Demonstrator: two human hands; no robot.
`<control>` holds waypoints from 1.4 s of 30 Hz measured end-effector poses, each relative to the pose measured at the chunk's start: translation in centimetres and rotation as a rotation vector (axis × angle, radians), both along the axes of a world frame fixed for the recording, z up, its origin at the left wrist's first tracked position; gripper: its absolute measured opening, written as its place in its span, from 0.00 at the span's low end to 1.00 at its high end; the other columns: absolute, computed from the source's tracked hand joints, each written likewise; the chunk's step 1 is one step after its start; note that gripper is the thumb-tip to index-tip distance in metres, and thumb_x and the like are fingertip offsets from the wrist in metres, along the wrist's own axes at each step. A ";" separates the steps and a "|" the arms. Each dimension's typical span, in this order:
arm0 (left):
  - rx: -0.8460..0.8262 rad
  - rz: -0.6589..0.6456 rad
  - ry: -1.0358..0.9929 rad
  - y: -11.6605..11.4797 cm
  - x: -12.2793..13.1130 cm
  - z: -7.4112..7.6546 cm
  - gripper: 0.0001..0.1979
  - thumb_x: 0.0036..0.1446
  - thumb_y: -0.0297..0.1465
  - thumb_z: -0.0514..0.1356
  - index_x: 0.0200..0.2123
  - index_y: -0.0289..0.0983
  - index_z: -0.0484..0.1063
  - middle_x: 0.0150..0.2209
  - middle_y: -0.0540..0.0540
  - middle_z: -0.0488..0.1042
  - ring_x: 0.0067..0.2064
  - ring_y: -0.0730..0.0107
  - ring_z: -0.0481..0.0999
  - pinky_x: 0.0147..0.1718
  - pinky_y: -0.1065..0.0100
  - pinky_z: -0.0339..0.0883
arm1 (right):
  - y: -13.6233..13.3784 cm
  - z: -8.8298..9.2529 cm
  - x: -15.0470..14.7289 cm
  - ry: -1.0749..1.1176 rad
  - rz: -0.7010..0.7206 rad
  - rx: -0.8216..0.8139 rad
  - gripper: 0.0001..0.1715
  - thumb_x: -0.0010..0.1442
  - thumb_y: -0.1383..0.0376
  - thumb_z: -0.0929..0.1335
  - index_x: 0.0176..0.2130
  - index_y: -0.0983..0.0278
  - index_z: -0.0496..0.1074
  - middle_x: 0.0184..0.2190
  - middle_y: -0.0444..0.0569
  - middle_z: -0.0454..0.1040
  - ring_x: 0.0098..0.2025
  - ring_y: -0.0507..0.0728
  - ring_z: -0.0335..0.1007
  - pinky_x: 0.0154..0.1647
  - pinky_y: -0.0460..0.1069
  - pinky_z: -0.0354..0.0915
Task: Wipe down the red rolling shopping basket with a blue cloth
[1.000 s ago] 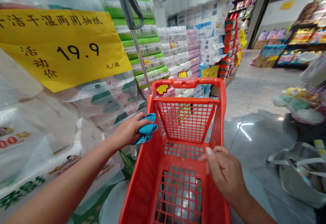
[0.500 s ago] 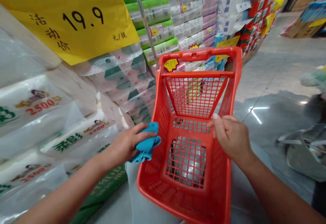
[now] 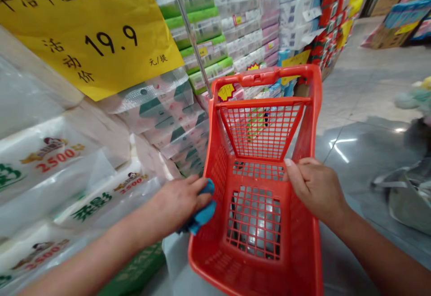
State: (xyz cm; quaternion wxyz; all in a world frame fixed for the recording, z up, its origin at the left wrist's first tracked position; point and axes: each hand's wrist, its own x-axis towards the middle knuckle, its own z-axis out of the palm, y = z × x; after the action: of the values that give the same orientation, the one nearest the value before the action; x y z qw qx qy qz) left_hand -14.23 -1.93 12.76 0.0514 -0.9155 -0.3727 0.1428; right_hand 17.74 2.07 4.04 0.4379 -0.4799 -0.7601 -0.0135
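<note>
A red plastic shopping basket (image 3: pixel 256 217) with a meshed floor and a handle bar at its far end tilts in front of me. My right hand (image 3: pixel 313 188) is closed over its right rim, thumb on the inner side. At the left wall, my left hand (image 3: pixel 185 202) grips a crumpled blue cloth (image 3: pixel 204 217), which lies against the outside and rim of the basket. The fingertips of that hand are partly covered by the cloth. Inside the basket I see only the bare red mesh.
Tissue packs (image 3: pixel 90 188) are stacked close on my left, below a yellow price sign (image 3: pixel 101 31). A metal pole (image 3: pixel 193 31) rises behind the basket. More paper packs (image 3: pixel 205 22) stand beyond. Grey tiled floor (image 3: pixel 360 94) and a pale bag (image 3: pixel 411 197) are at the right.
My left hand and the cloth have moved slightly down along the basket's left side, the cloth now more covered by the hand. The right hand keeps its hold; the view has shifted a little.
</note>
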 end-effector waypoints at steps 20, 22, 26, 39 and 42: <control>0.319 0.454 0.332 21.9 10.0 -13.3 0.20 0.64 0.39 0.61 0.55 0.36 0.69 0.55 0.41 0.71 0.54 0.58 0.73 0.53 0.50 0.71 | 0.2 0.9 -1.6 0.029 -0.028 0.047 0.31 0.71 0.65 0.61 0.16 0.61 0.64 0.13 0.39 0.64 0.17 0.49 0.52 0.34 0.50 0.58; 0.272 0.470 0.362 22.0 10.1 -15.3 0.20 0.64 0.39 0.61 0.55 0.36 0.69 0.56 0.40 0.71 0.54 0.58 0.74 0.52 0.50 0.72 | 0.6 0.8 -1.7 0.047 -0.016 0.029 0.30 0.71 0.65 0.61 0.17 0.61 0.66 0.13 0.40 0.65 0.17 0.49 0.53 0.36 0.50 0.58; 0.166 0.470 0.431 21.6 10.4 -17.7 0.20 0.65 0.39 0.61 0.56 0.36 0.69 0.55 0.40 0.72 0.53 0.58 0.74 0.51 0.50 0.73 | 1.2 0.7 -1.9 0.082 -0.014 0.015 0.29 0.71 0.65 0.61 0.18 0.62 0.67 0.14 0.41 0.67 0.18 0.50 0.56 0.37 0.51 0.59; 0.054 0.387 0.555 18.8 9.8 -7.9 0.11 0.61 0.31 0.63 0.45 0.33 0.75 0.47 0.40 0.76 0.53 0.54 0.73 0.51 0.48 0.70 | 1.8 0.7 -1.9 0.075 -0.018 0.058 0.30 0.70 0.64 0.62 0.16 0.61 0.67 0.13 0.42 0.65 0.19 0.52 0.57 0.33 0.51 0.57; 0.159 0.384 0.525 18.9 8.5 -2.4 0.11 0.60 0.21 0.56 0.38 0.30 0.79 0.40 0.34 0.77 0.52 0.42 0.71 0.46 0.47 0.68 | 1.5 0.6 -1.7 0.072 -0.007 0.050 0.31 0.70 0.64 0.62 0.16 0.61 0.67 0.13 0.42 0.65 0.19 0.52 0.56 0.34 0.51 0.57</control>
State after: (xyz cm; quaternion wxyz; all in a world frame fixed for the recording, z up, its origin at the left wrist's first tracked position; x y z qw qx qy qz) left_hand -5.71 16.98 10.40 0.1890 -0.7537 -0.5222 0.3514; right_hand 16.07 3.54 4.65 0.4768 -0.4716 -0.7416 -0.0168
